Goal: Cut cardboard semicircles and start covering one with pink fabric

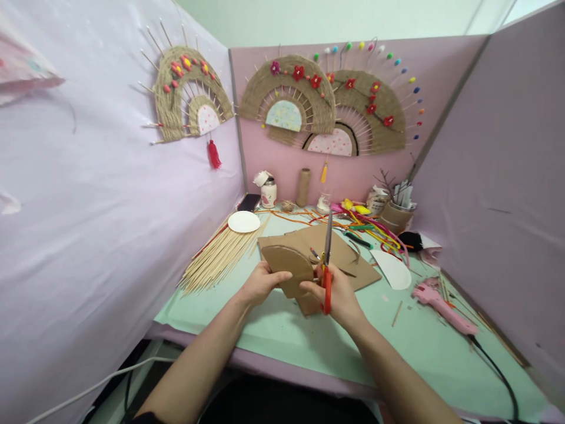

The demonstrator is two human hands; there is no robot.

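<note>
I judge this cutting-out: my left grip pinches card, my right grip holds scissors upright; further cutting calls for re-angling them.

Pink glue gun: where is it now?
On the right of the head view, the pink glue gun lies on the table, right of the white semicircle.
</note>
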